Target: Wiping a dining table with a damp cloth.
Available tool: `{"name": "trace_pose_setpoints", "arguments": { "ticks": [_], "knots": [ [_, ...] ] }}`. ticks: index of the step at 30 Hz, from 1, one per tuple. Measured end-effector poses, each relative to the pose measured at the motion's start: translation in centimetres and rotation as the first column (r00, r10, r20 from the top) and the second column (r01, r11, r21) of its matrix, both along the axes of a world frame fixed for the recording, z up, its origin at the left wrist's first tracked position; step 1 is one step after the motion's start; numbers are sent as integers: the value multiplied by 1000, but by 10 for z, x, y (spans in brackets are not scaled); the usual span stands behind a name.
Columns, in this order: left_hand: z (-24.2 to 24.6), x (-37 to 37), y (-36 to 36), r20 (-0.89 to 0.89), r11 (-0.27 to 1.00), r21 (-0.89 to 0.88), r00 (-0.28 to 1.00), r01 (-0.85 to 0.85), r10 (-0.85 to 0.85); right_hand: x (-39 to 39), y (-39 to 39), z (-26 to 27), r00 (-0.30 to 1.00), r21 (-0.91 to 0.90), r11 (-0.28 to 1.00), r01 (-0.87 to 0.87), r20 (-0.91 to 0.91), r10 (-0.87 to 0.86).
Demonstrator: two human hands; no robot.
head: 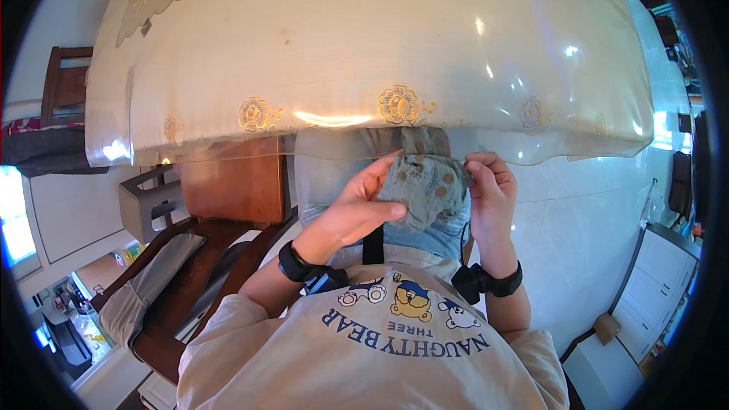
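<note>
A crumpled grey-green cloth (435,185) with brown dots and a dark leaf pattern is held above my lap, close to the table's near edge. My left hand (364,202) grips its left side, with the thumb lying over the front and the fingers partly behind it. On the other side, my right hand (492,182) pinches the cloth's right edge between thumb and fingertips. The upper end of the cloth reaches the clear plastic that hangs over the table edge. What the fabric is made into, I cannot tell.
A table (342,57) with a flowered cloth under clear plastic spans the front. To my left stand a wooden chair (233,188) and a grey plastic stool (149,202). Pale floor tiles (564,222) and a white cabinet (655,273) lie to the right. Black bands circle both wrists.
</note>
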State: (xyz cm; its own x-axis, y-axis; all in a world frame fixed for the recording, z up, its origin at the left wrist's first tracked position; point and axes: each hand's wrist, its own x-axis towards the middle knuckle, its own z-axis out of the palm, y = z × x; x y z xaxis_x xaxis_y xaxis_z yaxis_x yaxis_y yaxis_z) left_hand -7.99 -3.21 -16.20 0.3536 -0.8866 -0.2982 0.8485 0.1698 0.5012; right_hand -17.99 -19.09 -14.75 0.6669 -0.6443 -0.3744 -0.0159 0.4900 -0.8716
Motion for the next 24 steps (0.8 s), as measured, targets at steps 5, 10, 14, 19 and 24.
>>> {"name": "trace_pose_setpoints", "arguments": {
  "ticks": [5, 10, 14, 19, 24],
  "knots": [
    [3, 1, -16, -107, 1000, -2, 994, -16, 15, 1, 1, -4, 998, 4, 1000, 7, 61, -7],
    [1, -1, -29, -49, 994, 103, 998, -45, 51, 0, 1, -6, 997, 77, 997, -2, 75, -4],
    [2, 3, -27, -214, 995, 101, 976, -20, 42, 2, 2, -5, 997, 16, 1000, 12, 73, -13],
    [2, 19, -5, -698, 981, -192, 704, -6, -132, 0, 0, -8, 998, 27, 1000, -4, 65, 2],
    [-13, 6, -1, -339, 990, -129, 935, 59, -100, 2, 1, -6, 998, 32, 999, 0, 56, -2]
  ]
}}
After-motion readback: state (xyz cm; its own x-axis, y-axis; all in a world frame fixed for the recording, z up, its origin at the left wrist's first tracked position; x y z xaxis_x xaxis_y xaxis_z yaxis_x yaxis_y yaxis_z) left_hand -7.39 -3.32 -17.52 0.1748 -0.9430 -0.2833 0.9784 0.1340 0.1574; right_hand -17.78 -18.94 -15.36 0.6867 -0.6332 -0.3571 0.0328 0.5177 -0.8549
